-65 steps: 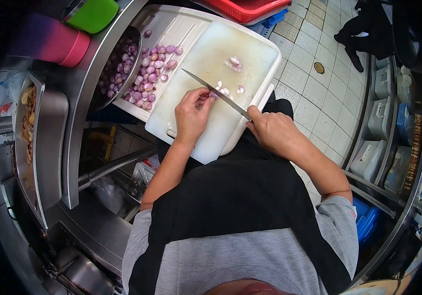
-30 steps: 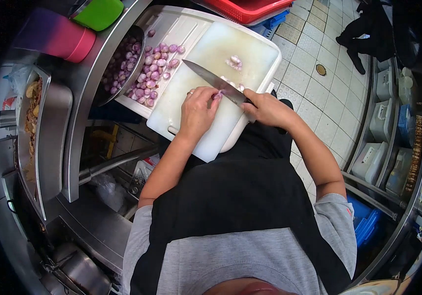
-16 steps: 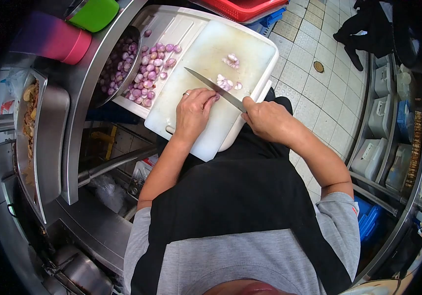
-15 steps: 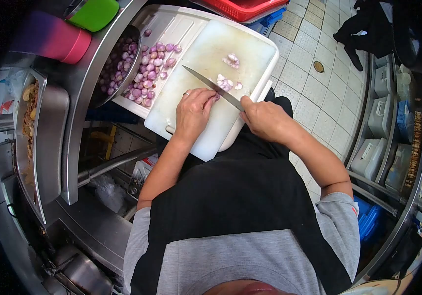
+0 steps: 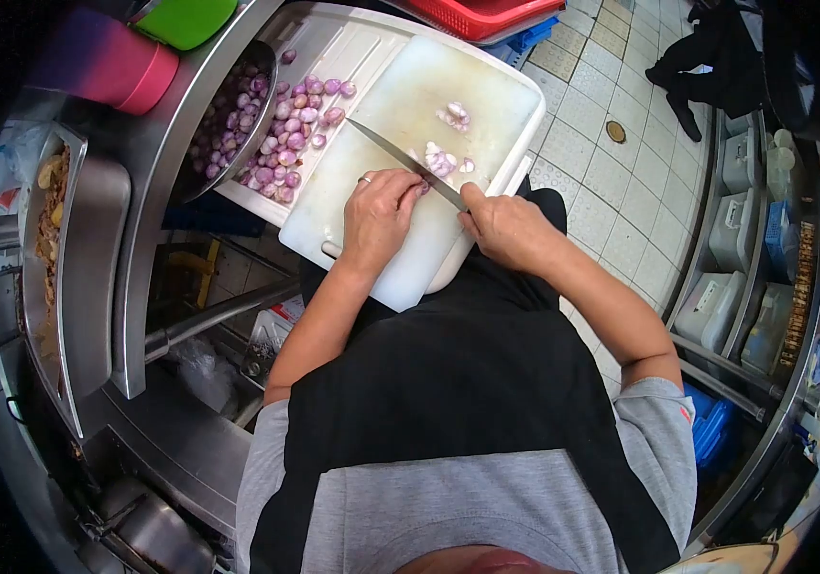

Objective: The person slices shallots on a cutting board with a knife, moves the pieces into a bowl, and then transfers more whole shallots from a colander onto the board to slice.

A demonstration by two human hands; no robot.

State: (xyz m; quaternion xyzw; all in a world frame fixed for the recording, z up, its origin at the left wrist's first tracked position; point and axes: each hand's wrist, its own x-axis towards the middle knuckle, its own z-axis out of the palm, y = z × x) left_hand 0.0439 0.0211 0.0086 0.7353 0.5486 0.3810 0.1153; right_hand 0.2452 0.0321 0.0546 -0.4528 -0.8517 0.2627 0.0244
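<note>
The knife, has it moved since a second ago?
Yes. The knife has drawn back toward the person across the cutting board, clear of the cut pieces it covered.

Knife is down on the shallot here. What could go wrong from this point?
1. The left hand pins the shallot with fingertips right beside the knife held by the right hand; a slip could nick them.
2. The cutting board seems to jut past its support toward the person; pressing near that end might tip it.
3. Cut pieces lie close to the board's edge and could roll off.
</note>
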